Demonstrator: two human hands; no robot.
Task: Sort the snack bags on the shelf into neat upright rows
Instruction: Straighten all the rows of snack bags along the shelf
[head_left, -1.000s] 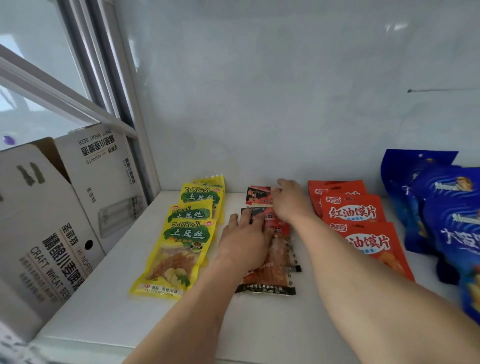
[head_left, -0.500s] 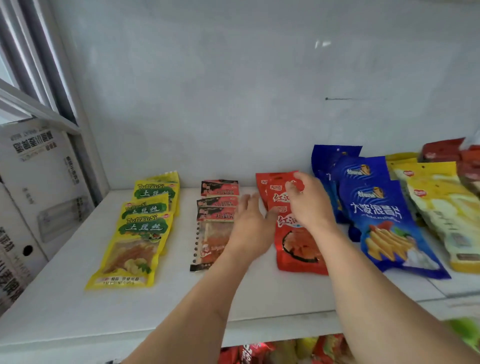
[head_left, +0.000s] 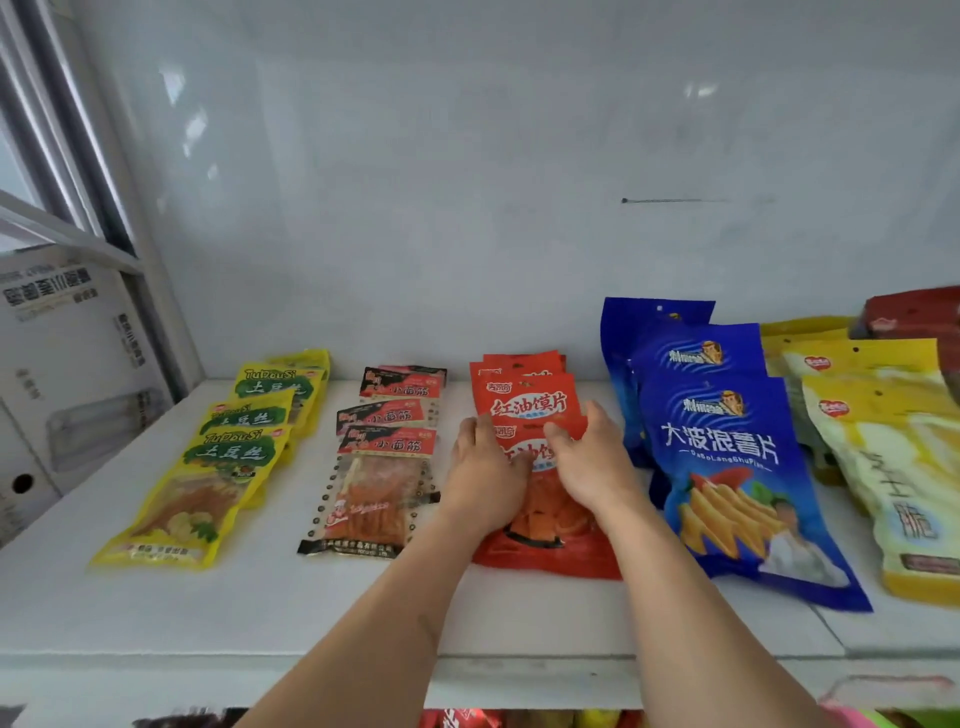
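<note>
Shelf (head_left: 260, 597), left to right: potato-shred bags (head_left: 208, 467), gluten-strip bags (head_left: 379, 478), chili-oil crisp bags (head_left: 527, 400), wavy potato chip bags (head_left: 727, 467), each row lying overlapped front to back. Both hands are resting on the chili-oil row: left hand (head_left: 483, 478), right hand (head_left: 592, 462). Carton (head_left: 67, 374) is standing left of shelf.

Both hands (head_left: 540, 467) rest on the red bags (head_left: 530, 400), with bare shelf (head_left: 457, 603) showing in narrow lanes either side of them. Left stands the black-and-red bag row (head_left: 387, 467); right, touching close, the blue bags (head_left: 727, 441). Open wall space rises above.
</note>
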